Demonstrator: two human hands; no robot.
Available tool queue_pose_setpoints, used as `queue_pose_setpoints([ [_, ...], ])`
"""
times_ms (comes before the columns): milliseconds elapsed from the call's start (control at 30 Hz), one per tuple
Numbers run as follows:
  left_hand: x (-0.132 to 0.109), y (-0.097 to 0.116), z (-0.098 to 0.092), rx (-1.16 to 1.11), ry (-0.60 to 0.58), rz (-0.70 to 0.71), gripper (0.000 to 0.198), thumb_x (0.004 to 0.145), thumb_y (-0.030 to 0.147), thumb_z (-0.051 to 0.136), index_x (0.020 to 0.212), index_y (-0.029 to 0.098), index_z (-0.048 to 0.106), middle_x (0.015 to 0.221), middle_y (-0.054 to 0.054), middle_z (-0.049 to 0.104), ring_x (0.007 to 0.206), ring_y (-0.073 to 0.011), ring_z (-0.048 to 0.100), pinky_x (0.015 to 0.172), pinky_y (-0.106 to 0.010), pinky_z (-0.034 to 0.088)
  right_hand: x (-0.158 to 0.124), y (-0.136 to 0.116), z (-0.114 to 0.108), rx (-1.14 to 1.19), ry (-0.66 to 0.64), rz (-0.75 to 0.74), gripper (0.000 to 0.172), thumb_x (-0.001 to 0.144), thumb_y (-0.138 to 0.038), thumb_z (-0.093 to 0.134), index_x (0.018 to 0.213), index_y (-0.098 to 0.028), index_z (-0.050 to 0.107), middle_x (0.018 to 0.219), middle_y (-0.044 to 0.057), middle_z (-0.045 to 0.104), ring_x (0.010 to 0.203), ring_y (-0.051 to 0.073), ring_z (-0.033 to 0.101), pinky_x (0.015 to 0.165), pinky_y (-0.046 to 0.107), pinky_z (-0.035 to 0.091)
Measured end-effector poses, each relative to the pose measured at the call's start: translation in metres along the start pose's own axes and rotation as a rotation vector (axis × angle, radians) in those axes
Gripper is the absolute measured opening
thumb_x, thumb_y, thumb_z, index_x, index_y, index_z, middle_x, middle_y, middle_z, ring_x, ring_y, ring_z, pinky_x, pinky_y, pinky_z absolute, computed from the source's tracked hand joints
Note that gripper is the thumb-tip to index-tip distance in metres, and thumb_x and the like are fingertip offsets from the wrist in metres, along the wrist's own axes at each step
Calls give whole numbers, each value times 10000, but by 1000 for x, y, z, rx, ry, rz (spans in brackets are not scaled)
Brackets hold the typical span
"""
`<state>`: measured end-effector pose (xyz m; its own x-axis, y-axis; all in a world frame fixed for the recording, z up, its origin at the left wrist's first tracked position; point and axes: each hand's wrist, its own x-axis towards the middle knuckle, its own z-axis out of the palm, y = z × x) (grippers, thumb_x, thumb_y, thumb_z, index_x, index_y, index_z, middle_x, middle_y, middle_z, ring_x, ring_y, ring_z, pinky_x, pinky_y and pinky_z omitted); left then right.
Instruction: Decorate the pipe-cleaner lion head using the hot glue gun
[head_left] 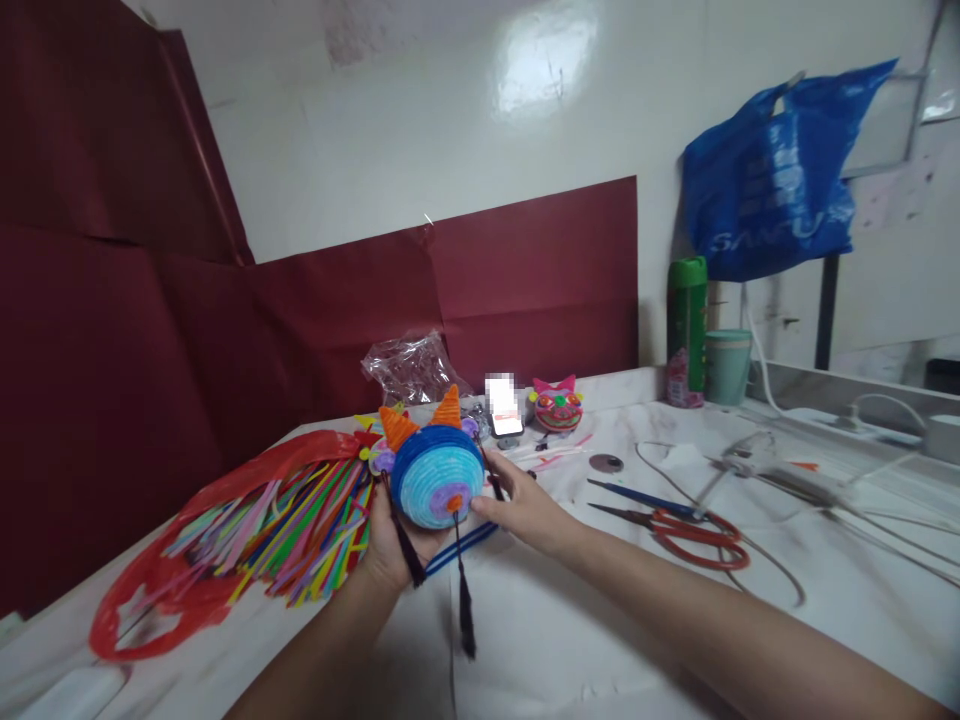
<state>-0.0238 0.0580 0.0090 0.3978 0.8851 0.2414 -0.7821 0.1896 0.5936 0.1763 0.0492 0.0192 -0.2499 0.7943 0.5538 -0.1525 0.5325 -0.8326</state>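
Note:
A round blue ornament [441,475], coiled from fuzzy stems, is held up between both hands, with orange pointed ears and a purple and orange centre. Dark tassels [466,610] hang from it. My left hand [401,540] cups its lower left side, fingers partly hidden behind it. On the right side, my right hand [521,503] grips the edge, thumb near the purple centre. Blue stems [472,542] lie on the table just beneath. Farther back sits a pink ornament [557,404] with ears and a face, beside a lit phone [504,408].
Many coloured pipe cleaners [300,530] spread over a red plastic bag [112,620] at left. Red-handled scissors [675,532], a blue pointed tool [637,498] and a glue gun [787,485] with its cable lie at right. Behind stand a green can [687,330] and a pale green cup [727,368].

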Motion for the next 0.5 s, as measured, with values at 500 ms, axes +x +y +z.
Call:
queue_pose_setpoints([
  [500, 7, -11, 17, 170, 177, -16, 463, 840, 517, 615, 1163, 186, 635, 1002, -92, 759, 924, -255, 697, 908, -440, 517, 2, -3, -1, 410, 27, 120, 734, 508, -458, 914, 1154, -248, 636, 1152, 59, 716, 1123, 288, 623, 1018, 459, 447],
])
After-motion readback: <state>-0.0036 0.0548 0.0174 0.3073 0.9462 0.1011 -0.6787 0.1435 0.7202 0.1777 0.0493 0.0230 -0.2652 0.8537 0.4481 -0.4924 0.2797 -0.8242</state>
